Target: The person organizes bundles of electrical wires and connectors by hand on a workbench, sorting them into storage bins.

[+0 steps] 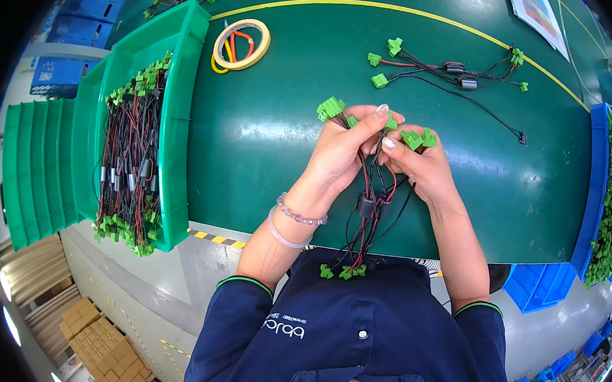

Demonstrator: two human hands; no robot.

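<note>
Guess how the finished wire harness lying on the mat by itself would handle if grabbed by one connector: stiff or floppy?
Likely floppy: the wire harness lies in loose curves on the green mat, and the similar bundle in the left hand and right hand droops below them. Probably light, being thin wires with small green plugs. Its splayed branches may snag or tangle.

The surface [267,138] is smooth green matting with a soft sheen. The wire harness [369,202] has matt insulated leads and green moulded plastic connectors [332,108]. The tray [177,111] is glossy green plastic.
</note>
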